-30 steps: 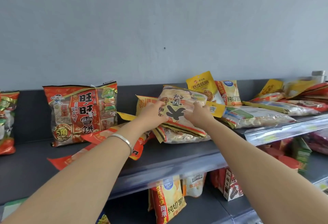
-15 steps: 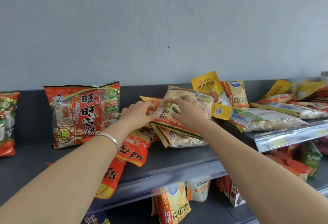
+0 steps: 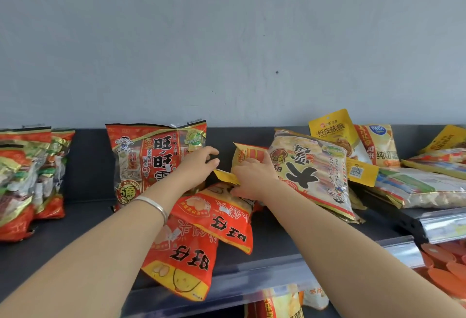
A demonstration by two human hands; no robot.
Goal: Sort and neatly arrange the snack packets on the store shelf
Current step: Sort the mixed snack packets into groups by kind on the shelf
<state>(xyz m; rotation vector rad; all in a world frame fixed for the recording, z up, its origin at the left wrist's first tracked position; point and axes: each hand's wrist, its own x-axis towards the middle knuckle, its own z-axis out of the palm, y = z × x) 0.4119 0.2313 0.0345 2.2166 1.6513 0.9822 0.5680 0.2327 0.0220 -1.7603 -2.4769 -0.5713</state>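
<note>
I've the right hand (image 3: 252,179) pinching the yellow packet (image 3: 248,152) mid-shelf; the left hand (image 3: 199,166) hangs loose-fingered beside it. 1 orange packet (image 3: 181,264) overhangs the shelf (image 3: 272,242) lip; I reckon tugging could tip it off.

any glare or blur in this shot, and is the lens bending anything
Head view: soft even light, faint shadows; glare streaks the clear plastic price rail at right; wide-angle stretch swells the left forearm toward the corner; left hand and right hand, gripping a yellow-and-red packet, look slightly soft; large packet print is readable.
</note>
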